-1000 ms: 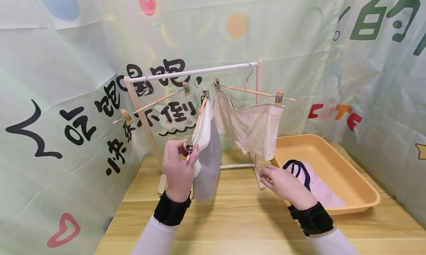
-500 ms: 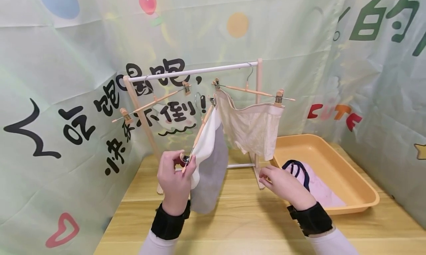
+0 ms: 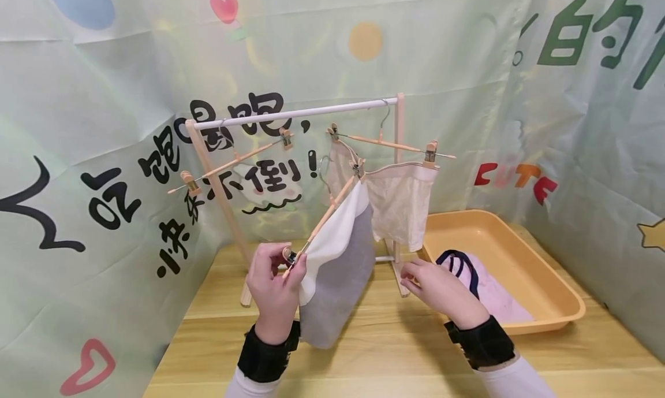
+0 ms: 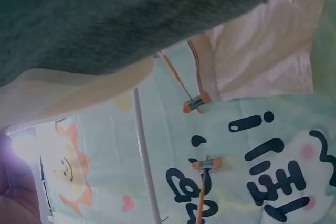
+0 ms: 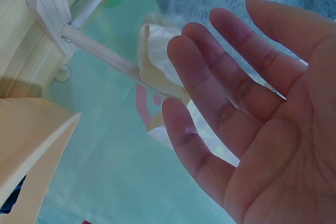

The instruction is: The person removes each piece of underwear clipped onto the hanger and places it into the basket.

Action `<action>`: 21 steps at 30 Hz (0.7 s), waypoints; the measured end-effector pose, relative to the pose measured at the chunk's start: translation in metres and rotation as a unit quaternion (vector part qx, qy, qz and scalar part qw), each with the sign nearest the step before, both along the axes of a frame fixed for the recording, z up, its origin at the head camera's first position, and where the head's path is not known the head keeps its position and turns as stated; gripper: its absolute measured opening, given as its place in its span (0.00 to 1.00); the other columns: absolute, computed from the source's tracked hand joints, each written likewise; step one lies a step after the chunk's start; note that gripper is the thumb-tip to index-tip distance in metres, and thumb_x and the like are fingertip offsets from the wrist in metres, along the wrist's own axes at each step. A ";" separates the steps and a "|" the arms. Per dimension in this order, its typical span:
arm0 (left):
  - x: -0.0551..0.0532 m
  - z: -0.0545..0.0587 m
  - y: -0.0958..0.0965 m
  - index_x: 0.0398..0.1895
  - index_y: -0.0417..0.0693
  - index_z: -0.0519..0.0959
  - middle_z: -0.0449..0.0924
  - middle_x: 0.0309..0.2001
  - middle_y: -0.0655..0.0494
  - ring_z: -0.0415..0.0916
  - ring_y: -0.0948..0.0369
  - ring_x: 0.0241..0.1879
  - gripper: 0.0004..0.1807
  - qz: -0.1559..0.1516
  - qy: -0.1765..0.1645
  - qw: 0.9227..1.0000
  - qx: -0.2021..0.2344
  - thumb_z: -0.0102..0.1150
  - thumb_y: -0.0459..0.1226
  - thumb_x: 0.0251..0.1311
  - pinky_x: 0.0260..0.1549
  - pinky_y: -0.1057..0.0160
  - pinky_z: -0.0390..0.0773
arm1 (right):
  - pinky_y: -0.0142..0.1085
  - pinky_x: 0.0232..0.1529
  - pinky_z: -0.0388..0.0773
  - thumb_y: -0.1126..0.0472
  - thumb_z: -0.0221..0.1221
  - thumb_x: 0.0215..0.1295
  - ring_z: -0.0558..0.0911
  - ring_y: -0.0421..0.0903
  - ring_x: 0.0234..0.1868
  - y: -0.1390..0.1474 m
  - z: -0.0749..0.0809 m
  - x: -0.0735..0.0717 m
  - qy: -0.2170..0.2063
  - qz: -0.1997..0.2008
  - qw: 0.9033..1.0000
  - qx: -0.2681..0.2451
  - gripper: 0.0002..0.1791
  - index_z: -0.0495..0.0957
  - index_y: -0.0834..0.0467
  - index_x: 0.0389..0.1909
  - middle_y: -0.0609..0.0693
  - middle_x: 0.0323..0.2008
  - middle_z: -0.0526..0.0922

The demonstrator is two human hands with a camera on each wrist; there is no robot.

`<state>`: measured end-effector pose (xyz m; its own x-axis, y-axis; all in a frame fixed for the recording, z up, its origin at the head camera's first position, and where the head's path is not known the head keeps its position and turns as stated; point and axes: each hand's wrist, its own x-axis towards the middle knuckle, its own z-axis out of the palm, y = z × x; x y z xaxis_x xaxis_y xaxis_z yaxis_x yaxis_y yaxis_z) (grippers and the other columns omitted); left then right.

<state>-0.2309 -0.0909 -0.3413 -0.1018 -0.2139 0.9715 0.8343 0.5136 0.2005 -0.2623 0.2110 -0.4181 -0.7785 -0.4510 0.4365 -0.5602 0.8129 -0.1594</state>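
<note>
My left hand [image 3: 277, 288] pinches the near clip end of a clip hanger [image 3: 324, 218], which tilts up and away to the right. From it hangs a white and grey garment [image 3: 337, 282], its grey part lower; in the left wrist view the grey cloth [image 4: 131, 19] fills the top. The hanger's metal hook points up, off the rail. My right hand [image 3: 441, 288] hovers beside the tray with relaxed fingers, holding nothing; its palm and loosely bent fingers show in the right wrist view. Behind the garment, beige shorts [image 3: 400, 201] hang from another clip hanger.
A small wooden rack with a white rail [image 3: 312, 110] stands at the back. On its left hangs a bare clip hanger [image 3: 236, 161]. An orange tray [image 3: 499, 230] at the right holds a pink cloth item with dark straps [image 3: 499, 294]. Printed cloth walls surround the table.
My left hand has come down and nearer with the hanger. The hanger's far end has swung right, in front of the beige shorts, so the garment faces me more broadly. My right hand stays nearly still.
</note>
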 end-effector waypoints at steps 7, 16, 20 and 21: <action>-0.005 -0.007 0.002 0.29 0.30 0.76 0.74 0.22 0.44 0.69 0.59 0.18 0.24 -0.016 0.026 0.999 -0.009 0.63 0.47 0.58 0.10 0.65 0.70 | 0.38 0.29 0.79 0.57 0.63 0.60 0.77 0.39 0.29 0.000 0.000 -0.001 -0.006 0.001 1.000 0.001 0.03 0.79 0.51 0.31 0.45 0.32 0.80; -0.008 -0.012 0.005 0.29 0.28 0.76 0.74 0.23 0.44 0.70 0.60 0.20 0.23 -0.047 0.038 0.998 -0.026 0.63 0.45 0.58 0.12 0.64 0.73 | 0.39 0.28 0.80 0.57 0.63 0.59 0.79 0.40 0.29 0.002 -0.001 -0.004 0.004 0.000 1.000 0.004 0.04 0.79 0.52 0.31 0.46 0.31 0.81; -0.010 -0.016 0.005 0.31 0.28 0.76 0.75 0.23 0.44 0.71 0.60 0.21 0.24 -0.050 0.029 0.998 -0.031 0.63 0.46 0.58 0.13 0.64 0.74 | 0.38 0.28 0.80 0.59 0.63 0.59 0.79 0.39 0.29 0.002 -0.002 -0.005 0.015 -0.001 1.000 0.002 0.03 0.78 0.52 0.30 0.46 0.30 0.81; -0.010 -0.016 0.004 0.31 0.28 0.76 0.75 0.24 0.44 0.71 0.60 0.21 0.24 -0.053 0.024 0.998 -0.032 0.63 0.46 0.58 0.13 0.64 0.74 | 0.38 0.28 0.80 0.59 0.63 0.59 0.79 0.39 0.29 0.002 -0.002 -0.005 0.016 -0.001 1.000 0.002 0.03 0.79 0.52 0.30 0.45 0.30 0.81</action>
<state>-0.2408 -0.0867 -0.3576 -0.0729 -0.1419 0.9872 0.8923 0.4328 0.1281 -0.2672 0.2133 -0.4200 -0.7652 -0.4501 0.4602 -0.5627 0.8150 -0.1385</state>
